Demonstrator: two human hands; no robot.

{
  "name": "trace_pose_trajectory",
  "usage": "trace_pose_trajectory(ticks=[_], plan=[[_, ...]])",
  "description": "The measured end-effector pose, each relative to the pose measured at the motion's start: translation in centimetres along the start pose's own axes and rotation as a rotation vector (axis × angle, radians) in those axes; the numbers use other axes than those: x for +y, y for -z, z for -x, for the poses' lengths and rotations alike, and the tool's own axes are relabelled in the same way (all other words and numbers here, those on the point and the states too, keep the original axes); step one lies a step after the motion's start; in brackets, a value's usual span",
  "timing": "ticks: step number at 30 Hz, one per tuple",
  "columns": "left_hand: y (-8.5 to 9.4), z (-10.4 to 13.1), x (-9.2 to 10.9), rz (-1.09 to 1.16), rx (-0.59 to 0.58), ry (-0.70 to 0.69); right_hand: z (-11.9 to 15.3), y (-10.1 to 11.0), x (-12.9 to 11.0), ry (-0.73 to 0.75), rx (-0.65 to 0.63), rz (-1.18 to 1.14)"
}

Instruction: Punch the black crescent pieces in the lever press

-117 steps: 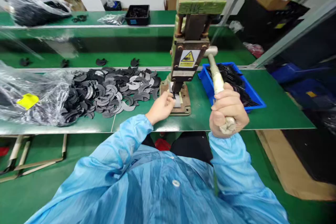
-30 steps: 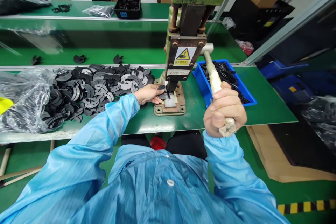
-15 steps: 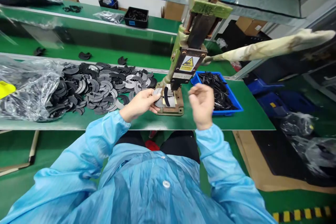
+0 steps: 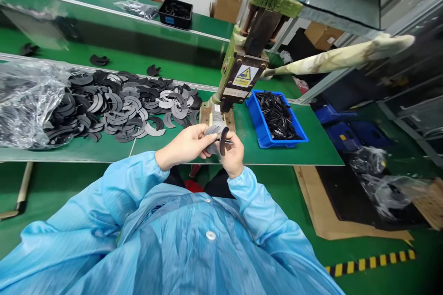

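Observation:
My left hand [image 4: 186,145] is closed, thumb against fingers, on grey curved pieces [image 4: 213,131] in front of the hand press [image 4: 241,78]. My right hand [image 4: 233,157] pinches a black curved piece [image 4: 223,141] right beside them. A thin dark part also shows at the right fingertips, too small to name. Both hands are close together over the front of the press base [image 4: 229,122]. To the left lies a heap of grey and black curved pieces [image 4: 128,106].
A blue tray [image 4: 263,140] of thin black parts stands right of the press. The press's long wrapped handle [image 4: 339,57] reaches out to the right. Clear plastic bagging [image 4: 31,106] lies at the left. Behind, a black bin [image 4: 175,22] rests on the far green shelf.
My right hand has moved left and down from beside the blue tray and now grips the black curved piece, which lay on the press base. My left hand keeps its grey pieces, drawn slightly nearer.

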State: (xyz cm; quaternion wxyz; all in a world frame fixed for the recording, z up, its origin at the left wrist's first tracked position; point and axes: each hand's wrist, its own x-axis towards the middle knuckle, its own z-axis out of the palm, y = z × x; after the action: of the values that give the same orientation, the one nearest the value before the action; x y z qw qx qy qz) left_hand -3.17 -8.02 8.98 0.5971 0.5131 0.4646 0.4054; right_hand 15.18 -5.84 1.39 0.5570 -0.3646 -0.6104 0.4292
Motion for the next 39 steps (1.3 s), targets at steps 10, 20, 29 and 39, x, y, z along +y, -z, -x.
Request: trace_pose_trajectory(ticks=[10,20,29,39], plan=[[-1.1,0.5,1.0,-0.005,-0.073,0.028,1.0,0.6,-0.8,0.134,0.029,0.081],[1.1,-1.8,-0.4,0.03,-0.125,0.098,0.1,2.3,-1.4,0.25,-0.098,0.324],[1.1,-0.3,-0.8,-0.621,0.212,-0.492,-0.4,3.8,-1.6,0.417,-0.208,0.546],[1.0,-1.6,-2.3,-0.418,0.074,-0.264,0.1,3.3,-1.6,0.477,-0.158,0.533]])
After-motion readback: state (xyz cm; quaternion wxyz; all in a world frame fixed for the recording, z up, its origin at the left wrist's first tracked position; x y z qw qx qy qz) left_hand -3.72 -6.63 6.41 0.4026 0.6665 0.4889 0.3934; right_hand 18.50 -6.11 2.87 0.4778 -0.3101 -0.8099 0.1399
